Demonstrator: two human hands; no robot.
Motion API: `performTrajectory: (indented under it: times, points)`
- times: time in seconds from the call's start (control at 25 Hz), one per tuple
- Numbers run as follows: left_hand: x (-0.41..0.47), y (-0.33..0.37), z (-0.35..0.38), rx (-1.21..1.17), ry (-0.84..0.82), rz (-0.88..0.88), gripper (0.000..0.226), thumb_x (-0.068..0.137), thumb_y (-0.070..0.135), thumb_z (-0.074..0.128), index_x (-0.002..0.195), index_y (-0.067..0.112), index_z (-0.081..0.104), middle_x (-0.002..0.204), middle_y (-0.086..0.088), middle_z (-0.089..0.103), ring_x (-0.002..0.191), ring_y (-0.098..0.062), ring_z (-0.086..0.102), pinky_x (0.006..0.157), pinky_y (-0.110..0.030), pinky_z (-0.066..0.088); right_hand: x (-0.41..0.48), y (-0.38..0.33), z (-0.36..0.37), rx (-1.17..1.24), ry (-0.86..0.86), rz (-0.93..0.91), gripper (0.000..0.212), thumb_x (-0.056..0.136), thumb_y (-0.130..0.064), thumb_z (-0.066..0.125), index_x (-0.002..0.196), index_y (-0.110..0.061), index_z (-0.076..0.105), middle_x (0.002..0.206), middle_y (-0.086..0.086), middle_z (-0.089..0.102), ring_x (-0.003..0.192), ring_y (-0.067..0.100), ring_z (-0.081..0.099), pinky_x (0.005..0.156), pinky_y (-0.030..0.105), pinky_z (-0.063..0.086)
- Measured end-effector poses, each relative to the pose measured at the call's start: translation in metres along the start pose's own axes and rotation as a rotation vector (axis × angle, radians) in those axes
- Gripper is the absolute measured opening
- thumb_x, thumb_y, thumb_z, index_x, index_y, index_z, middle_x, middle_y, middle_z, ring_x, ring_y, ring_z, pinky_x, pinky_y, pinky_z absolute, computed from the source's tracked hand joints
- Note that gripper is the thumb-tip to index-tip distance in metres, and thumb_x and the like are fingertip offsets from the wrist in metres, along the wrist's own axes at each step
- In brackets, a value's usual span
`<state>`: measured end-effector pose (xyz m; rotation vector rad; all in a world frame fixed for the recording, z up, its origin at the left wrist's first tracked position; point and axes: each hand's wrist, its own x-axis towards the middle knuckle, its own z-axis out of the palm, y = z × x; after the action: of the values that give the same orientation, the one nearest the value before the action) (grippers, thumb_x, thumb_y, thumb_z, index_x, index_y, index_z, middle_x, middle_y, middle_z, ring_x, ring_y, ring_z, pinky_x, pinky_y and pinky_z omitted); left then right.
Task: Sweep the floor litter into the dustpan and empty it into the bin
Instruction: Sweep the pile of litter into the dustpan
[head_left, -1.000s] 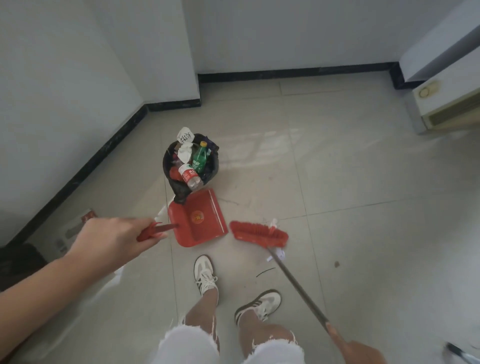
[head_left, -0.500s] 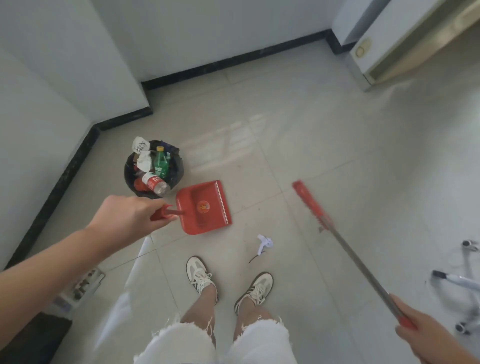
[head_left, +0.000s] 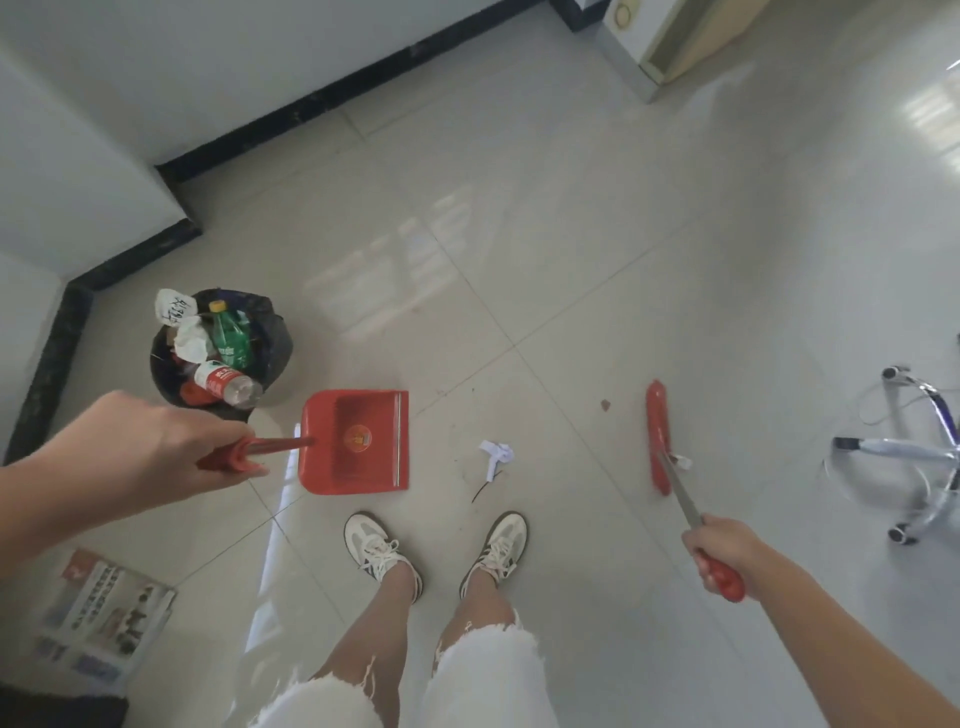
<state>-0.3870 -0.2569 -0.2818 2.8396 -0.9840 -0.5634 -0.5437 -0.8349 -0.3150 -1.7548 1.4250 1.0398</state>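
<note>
My left hand (head_left: 156, 447) grips the handle of a red dustpan (head_left: 358, 441), which lies flat on the tiled floor with its mouth facing right. My right hand (head_left: 719, 545) holds the red grip of a broom; its red head (head_left: 657, 436) rests on the floor to the right. A crumpled white paper scrap (head_left: 496, 457) and a thin dark strand (head_left: 480, 491) lie between dustpan and broom. A small brown speck (head_left: 605, 404) sits left of the broom head. The black bin (head_left: 278, 338), full of bottles and paper, stands just behind the dustpan's handle.
My two feet in white sneakers (head_left: 379, 551) stand right below the dustpan and litter. A chrome swivel-chair base (head_left: 914, 452) is at the right edge. A printed box (head_left: 98, 618) lies at lower left. Black skirting (head_left: 130, 260) and white walls bound the left and back.
The broom head has swung from beside the dustpan out to the right and come down on the floor. The dustpan has turned so its mouth faces the paper scrap.
</note>
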Motion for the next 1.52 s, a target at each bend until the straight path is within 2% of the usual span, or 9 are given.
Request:
performTrajectory:
  times: [0.12, 0.36, 0.56, 0.8, 0.92, 1.04, 1.16, 1.4, 1.52]
  points:
    - [0.011, 0.02, -0.017, 0.065, 0.017, 0.062, 0.036, 0.081, 0.065, 0.049, 0.068, 0.033, 0.06, 0.048, 0.014, 0.047, 0.039, -0.006, 0.039, 0.039, -0.016, 0.026, -0.036, 0.022, 0.034, 0.119, -0.071, -0.004, 0.016, 0.082, 0.011, 0.046, 0.082, -0.005, 0.046, 0.043, 0.01, 0.04, 0.032, 0.016, 0.035, 0.035, 0.017, 0.033]
    - [0.029, 0.032, -0.013, 0.073, -0.006, 0.264, 0.044, 0.086, 0.058, 0.04, 0.062, 0.024, 0.055, 0.044, 0.005, 0.047, 0.036, -0.018, 0.046, 0.038, -0.022, 0.039, -0.117, -0.013, 0.147, 0.274, -0.285, 0.011, 0.016, 0.08, 0.003, 0.046, 0.075, -0.012, 0.046, 0.041, 0.005, 0.041, 0.033, 0.015, 0.035, 0.049, 0.022, 0.022]
    - [0.031, 0.018, -0.003, 0.068, 0.003, 0.277, 0.047, 0.086, 0.061, 0.036, 0.063, 0.024, 0.051, 0.048, 0.004, 0.051, 0.042, -0.023, 0.05, 0.042, -0.029, 0.046, -0.179, -0.074, 0.221, 0.29, -0.532, -0.055, 0.02, 0.072, -0.001, 0.046, 0.085, -0.016, 0.049, 0.046, 0.004, 0.042, 0.036, 0.015, 0.035, 0.046, 0.02, 0.025]
    - [0.01, -0.012, -0.001, 0.054, 0.004, 0.229, 0.038, 0.085, 0.058, 0.047, 0.064, 0.027, 0.057, 0.046, 0.007, 0.049, 0.038, -0.013, 0.047, 0.038, -0.017, 0.03, -0.213, -0.106, 0.201, 0.299, -0.668, -0.025, 0.026, 0.08, 0.004, 0.046, 0.088, -0.021, 0.05, 0.051, 0.0, 0.038, 0.032, 0.008, 0.033, 0.034, 0.011, 0.027]
    - [-0.007, -0.021, 0.002, -0.007, 0.048, 0.135, 0.037, 0.084, 0.056, 0.05, 0.063, 0.026, 0.059, 0.045, 0.007, 0.047, 0.038, -0.011, 0.044, 0.038, -0.017, 0.025, -0.227, -0.089, 0.151, 0.199, -0.602, -0.088, 0.045, 0.081, 0.003, 0.045, 0.12, -0.014, 0.058, 0.052, 0.003, 0.038, 0.034, 0.01, 0.031, 0.037, 0.012, 0.024]
    - [-0.037, -0.019, 0.01, -0.064, 0.103, -0.055, 0.043, 0.084, 0.065, 0.044, 0.07, 0.03, 0.065, 0.049, 0.011, 0.052, 0.041, -0.009, 0.046, 0.038, -0.015, 0.027, -0.238, -0.081, 0.12, 0.075, -0.502, -0.15, 0.047, 0.082, 0.004, 0.045, 0.109, -0.029, 0.064, 0.05, 0.005, 0.04, 0.035, 0.013, 0.033, 0.039, 0.014, 0.027]
    - [-0.072, -0.001, 0.013, -0.209, 0.17, -0.33, 0.045, 0.079, 0.072, 0.038, 0.074, 0.037, 0.067, 0.048, 0.02, 0.047, 0.041, -0.003, 0.045, 0.037, -0.014, 0.032, -0.235, -0.091, 0.105, -0.133, -0.374, -0.231, 0.032, 0.083, 0.004, 0.046, 0.094, -0.022, 0.06, 0.047, 0.005, 0.042, 0.034, 0.015, 0.037, 0.04, 0.017, 0.03]
    - [-0.137, 0.042, 0.02, -0.397, 0.222, -0.816, 0.044, 0.075, 0.078, 0.054, 0.077, 0.038, 0.071, 0.044, 0.017, 0.051, 0.041, 0.003, 0.048, 0.038, -0.016, 0.03, -0.178, -0.157, 0.083, -0.448, -0.246, -0.405, 0.042, 0.083, 0.001, 0.047, 0.115, -0.025, 0.055, 0.047, 0.007, 0.046, 0.031, 0.016, 0.042, 0.034, 0.018, 0.035]
    - [-0.155, 0.07, 0.011, -0.411, 0.192, -1.049, 0.031, 0.073, 0.063, 0.067, 0.086, 0.037, 0.075, 0.053, 0.017, 0.061, 0.047, -0.003, 0.05, 0.044, -0.02, 0.038, -0.141, -0.223, 0.094, -0.628, -0.203, -0.56, 0.027, 0.081, 0.004, 0.046, 0.104, -0.003, 0.058, 0.036, 0.006, 0.046, 0.028, 0.018, 0.04, 0.031, 0.016, 0.032]
